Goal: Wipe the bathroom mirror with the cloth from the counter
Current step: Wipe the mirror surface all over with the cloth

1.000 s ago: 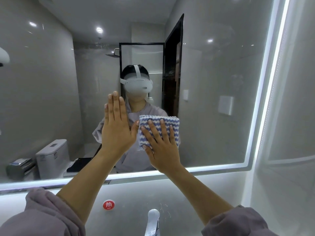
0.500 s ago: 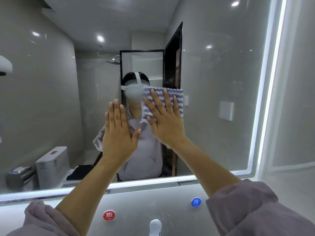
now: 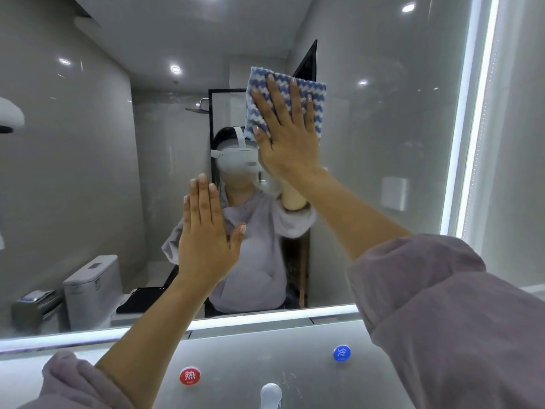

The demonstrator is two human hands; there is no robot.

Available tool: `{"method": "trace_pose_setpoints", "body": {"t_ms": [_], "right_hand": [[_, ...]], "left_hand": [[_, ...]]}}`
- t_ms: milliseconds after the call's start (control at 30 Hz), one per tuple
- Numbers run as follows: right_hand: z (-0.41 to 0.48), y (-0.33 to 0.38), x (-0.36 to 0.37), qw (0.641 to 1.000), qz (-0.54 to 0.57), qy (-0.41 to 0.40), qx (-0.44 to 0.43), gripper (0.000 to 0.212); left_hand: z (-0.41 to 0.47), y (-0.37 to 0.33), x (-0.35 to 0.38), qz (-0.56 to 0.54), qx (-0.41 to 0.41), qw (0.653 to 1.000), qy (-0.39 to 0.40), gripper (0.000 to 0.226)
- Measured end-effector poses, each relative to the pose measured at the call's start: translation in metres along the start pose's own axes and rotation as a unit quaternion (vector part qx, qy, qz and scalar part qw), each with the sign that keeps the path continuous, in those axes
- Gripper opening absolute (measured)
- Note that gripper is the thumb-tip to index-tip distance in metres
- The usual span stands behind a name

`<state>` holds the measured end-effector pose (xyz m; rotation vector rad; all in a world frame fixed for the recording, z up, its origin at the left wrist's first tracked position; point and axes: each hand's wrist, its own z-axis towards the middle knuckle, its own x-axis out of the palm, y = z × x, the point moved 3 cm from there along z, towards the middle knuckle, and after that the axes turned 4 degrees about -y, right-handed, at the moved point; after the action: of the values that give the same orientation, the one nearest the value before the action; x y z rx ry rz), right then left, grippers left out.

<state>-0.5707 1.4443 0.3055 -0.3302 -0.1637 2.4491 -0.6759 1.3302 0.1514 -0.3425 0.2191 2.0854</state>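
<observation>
The cloth [image 3: 317, 90], blue and white in wavy stripes, lies flat against the mirror [image 3: 398, 149] in the upper centre of the frame. The right hand [image 3: 286, 137] is spread wide over it, fingers straight and pointing up, palm pressing it to the glass. Nothing is gripped; the cloth is carried by pressure alone. It is folded to a rough square, tilted a little, with its top edge showing above the fingertips. The left hand [image 3: 206, 240] lies below and to the left of it, flat on the glass with fingers together and thumb out, apart from the cloth and seemingly bracing. The cloth is already under the working hand, so the next stroke likely turns on which way free glass lies. A broad stretch runs right toward the lit side edge [image 3: 472, 128], another runs left across the upper left, and some remains above. Downward and leftward the left hand stands in the path; the lit bottom edge [image 3: 265, 318] bounds the glass below, with the faucet [image 3: 270, 394] under it.
</observation>
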Motion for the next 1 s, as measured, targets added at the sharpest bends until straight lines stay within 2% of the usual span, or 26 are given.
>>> {"method": "trace_pose_setpoints", "body": {"t_ms": [267, 633, 1000], "right_hand": [[-0.033, 0.003, 0.006, 1.000, 0.002, -0.004, -0.020, 0.057], [-0.120, 0.015, 0.015, 0.997, 0.009, 0.049, -0.056, 0.056], [-0.103, 0.011, 0.016, 0.997, 0.001, 0.050, -0.052, 0.056]], "left_hand": [[0.000, 0.000, 0.000, -0.008, -0.001, 1.000, -0.002, 0.089], [0.000, -0.002, -0.004, -0.020, -0.008, 1.000, 0.003, 0.091], [0.000, -0.001, -0.002, -0.017, -0.005, 1.000, -0.005, 0.087]]}}
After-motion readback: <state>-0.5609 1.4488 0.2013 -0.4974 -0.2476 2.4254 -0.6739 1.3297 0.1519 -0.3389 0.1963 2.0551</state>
